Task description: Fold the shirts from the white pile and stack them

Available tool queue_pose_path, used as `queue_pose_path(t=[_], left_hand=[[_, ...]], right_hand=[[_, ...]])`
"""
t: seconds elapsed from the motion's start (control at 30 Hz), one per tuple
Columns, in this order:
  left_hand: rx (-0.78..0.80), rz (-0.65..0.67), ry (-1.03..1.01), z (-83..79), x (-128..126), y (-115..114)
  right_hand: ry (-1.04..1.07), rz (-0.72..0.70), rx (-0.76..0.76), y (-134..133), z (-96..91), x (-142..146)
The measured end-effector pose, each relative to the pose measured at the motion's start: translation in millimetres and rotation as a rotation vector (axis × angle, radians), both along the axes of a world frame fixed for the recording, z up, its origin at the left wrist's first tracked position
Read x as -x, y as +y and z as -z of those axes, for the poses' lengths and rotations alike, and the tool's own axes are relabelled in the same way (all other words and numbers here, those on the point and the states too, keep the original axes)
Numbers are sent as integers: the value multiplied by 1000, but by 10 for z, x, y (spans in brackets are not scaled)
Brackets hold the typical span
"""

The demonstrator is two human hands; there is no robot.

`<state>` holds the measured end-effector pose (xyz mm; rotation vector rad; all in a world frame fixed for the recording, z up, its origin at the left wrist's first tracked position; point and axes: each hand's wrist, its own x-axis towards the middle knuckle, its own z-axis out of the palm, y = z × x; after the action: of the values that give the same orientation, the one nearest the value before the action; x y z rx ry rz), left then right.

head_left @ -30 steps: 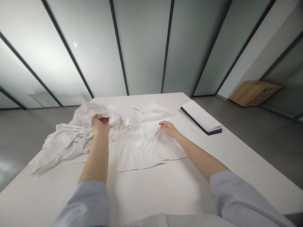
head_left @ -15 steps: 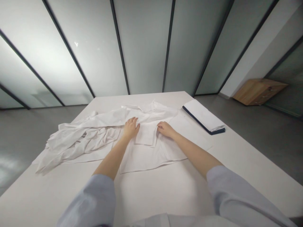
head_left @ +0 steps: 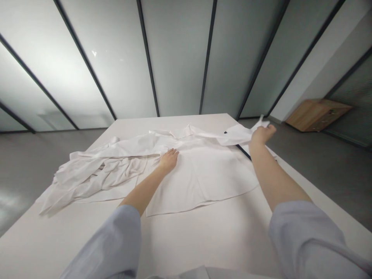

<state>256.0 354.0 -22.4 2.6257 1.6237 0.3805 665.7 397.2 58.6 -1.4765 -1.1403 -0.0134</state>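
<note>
A white shirt (head_left: 221, 170) lies spread on the table, its hem towards me. My left hand (head_left: 169, 159) rests on it with palm down and fingers stretched out, holding nothing. Out to the right, my right hand (head_left: 262, 135) is closed on the end of the shirt's sleeve (head_left: 236, 135). That sleeve is raised off the table and stretches from the shoulder side towards the right. Beneath and behind the sleeve and my right arm is a folded dark blue and white cloth (head_left: 244, 151), mostly hidden.
More crumpled white garments (head_left: 93, 178) lie to the left of the shirt. The pale table (head_left: 186, 240) has its right edge just beyond my right hand. A frosted glass wall (head_left: 177, 58) stands behind. On the floor at right is a wooden cabinet (head_left: 314, 114).
My right hand has drawn the sleeve from the shirt's middle, where it lay folded, up and far to the right. My left hand has shifted slightly right and nearer.
</note>
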Motion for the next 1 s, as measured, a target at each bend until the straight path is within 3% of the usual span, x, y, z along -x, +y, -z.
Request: queue_pose_path(t=[0.07, 0.1, 0.13, 0.2, 0.27, 0.33, 0.43, 0.6, 0.73, 0.87, 1.0], left_hand=[[26, -32, 12, 31, -60, 29], [38, -41, 26, 46, -80, 28], [49, -46, 44, 61, -93, 19], [71, -41, 82, 85, -97, -25], [93, -27, 118, 103, -79, -93], [111, -13, 152, 112, -48, -180], [129, -7, 187, 109, -1, -326], [201, -41, 256, 34, 41, -536], [242, -47, 265, -144, 54, -576], [177, -99, 256, -307, 38, -437], [80, -164, 193, -263, 26, -193]], right_hand=[[20, 119, -32, -33, 72, 211], [-1, 92, -19, -63, 138, 368], [-42, 7, 21, -103, 220, 542], [-306, -343, 249, -202, 408, 890], [-564, -530, 413, -306, 592, 1165], [-725, -543, 557, -387, 743, 1324], [-831, -440, 703, -439, 875, 1371], [-936, -376, 803, -517, 852, 1315], [-1035, -370, 802, -707, 719, 1348], [-1095, -389, 783, -820, 616, 1368], [-1034, -422, 776, -720, 601, 1397]])
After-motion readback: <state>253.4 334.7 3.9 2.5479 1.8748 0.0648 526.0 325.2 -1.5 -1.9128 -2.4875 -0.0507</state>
